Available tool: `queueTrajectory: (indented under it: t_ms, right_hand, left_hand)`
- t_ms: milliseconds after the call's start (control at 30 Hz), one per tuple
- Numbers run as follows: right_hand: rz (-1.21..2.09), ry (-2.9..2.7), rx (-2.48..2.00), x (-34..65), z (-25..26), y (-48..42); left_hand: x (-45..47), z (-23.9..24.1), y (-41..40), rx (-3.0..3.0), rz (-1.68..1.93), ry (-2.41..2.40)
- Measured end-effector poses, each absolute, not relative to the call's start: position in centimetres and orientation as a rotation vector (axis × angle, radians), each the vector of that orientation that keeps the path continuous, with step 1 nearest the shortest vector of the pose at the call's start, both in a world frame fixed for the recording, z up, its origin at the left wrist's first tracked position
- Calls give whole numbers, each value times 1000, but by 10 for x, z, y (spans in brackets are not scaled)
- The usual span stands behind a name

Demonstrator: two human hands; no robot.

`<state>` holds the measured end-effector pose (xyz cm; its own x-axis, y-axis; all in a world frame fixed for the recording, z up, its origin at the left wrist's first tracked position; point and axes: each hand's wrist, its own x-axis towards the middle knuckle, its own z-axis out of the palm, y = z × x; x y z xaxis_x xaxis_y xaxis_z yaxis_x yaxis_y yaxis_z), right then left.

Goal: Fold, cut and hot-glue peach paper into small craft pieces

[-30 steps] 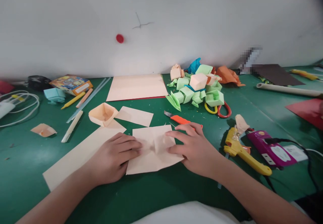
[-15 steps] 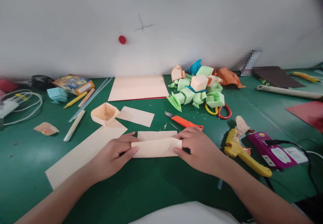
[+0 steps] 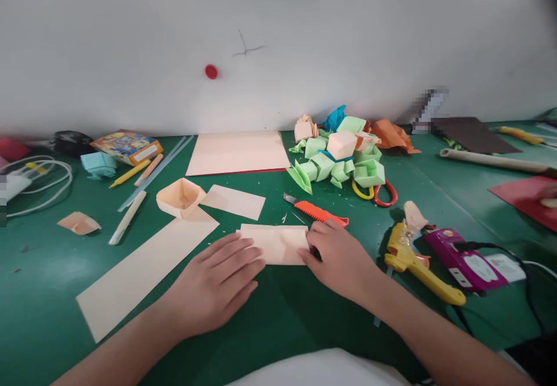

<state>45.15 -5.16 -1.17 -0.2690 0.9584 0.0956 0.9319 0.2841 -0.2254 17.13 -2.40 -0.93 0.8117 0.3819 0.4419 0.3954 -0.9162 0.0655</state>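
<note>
A peach paper sheet (image 3: 278,243), folded in half into a flat rectangle, lies on the green mat (image 3: 270,316) in front of me. My left hand (image 3: 217,281) lies flat with its fingers stretched out, pressing the paper's left end. My right hand (image 3: 342,258) has its fingers curled and pinches the paper's right edge. A long peach paper strip (image 3: 139,270) lies just left of my left hand. An orange utility knife (image 3: 315,210) rests right behind my right hand.
A folded peach paper box (image 3: 180,195), a small peach sheet (image 3: 232,200) and a large peach sheet (image 3: 237,152) lie further back. A pile of folded paper shapes (image 3: 343,154) covers scissors (image 3: 376,191). A yellow glue gun (image 3: 418,261) and a purple device (image 3: 463,258) sit right.
The sheet lay open under both hands; I lifted its near edge and folded it away from me. It now lies flat, doubled, with my left hand pressing it.
</note>
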Motion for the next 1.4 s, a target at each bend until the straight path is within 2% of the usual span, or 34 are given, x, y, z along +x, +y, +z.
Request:
queueTrajectory:
  t_ms: [133, 367, 500, 667, 933, 1167, 1400]
  right_hand:
    - [170, -2321, -1803, 452, -13, -51]
    - [105, -2222, -1710, 453, -19, -52]
    - [88, -2369, -1549, 451, -14, -54]
    - [219, -2609, -1318, 447, -6, -59]
    - [274, -2682, -1353, 451, 2, -64]
    - [272, -2700, -1375, 454, 2, -66]
    - [352, -2759, -1405, 455, 3, -66]
  left_hand:
    - [173, -18, -17, -3108, -550, -643]
    - [169, -17, -8, -3179, -492, -703]
    - [170, -18, -9, -3151, -507, -684]
    - [171, -21, -10, -3081, -499, -644]
    - [169, -21, -12, -3070, -407, -654]
    - [165, -13, -23, -3100, -94, -699]
    - [166, -13, -34, -3052, -118, -797]
